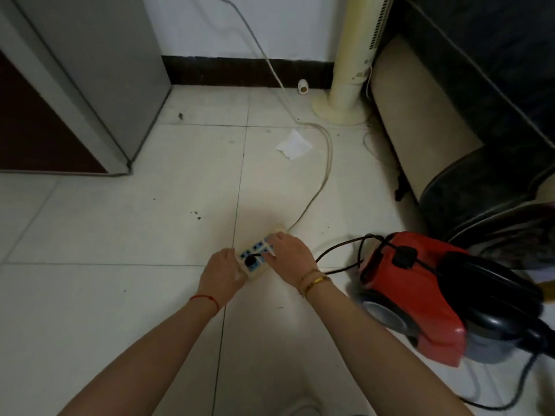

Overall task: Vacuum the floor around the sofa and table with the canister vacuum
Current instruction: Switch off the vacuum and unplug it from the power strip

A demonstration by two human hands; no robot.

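On the tiled floor (120, 235), the left hand (223, 270) grips the near end of a power strip (255, 259) holding a black plug (250, 261), the right hand (288, 250) lays fairly straight fingers on its far sockets, and the red vacuum (414, 295) sits just right.

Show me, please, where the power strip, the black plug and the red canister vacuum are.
power strip (260, 247): head view, its socket face.
black plug (250, 261): head view, its round top.
red canister vacuum (417, 298): head view, its red shell.
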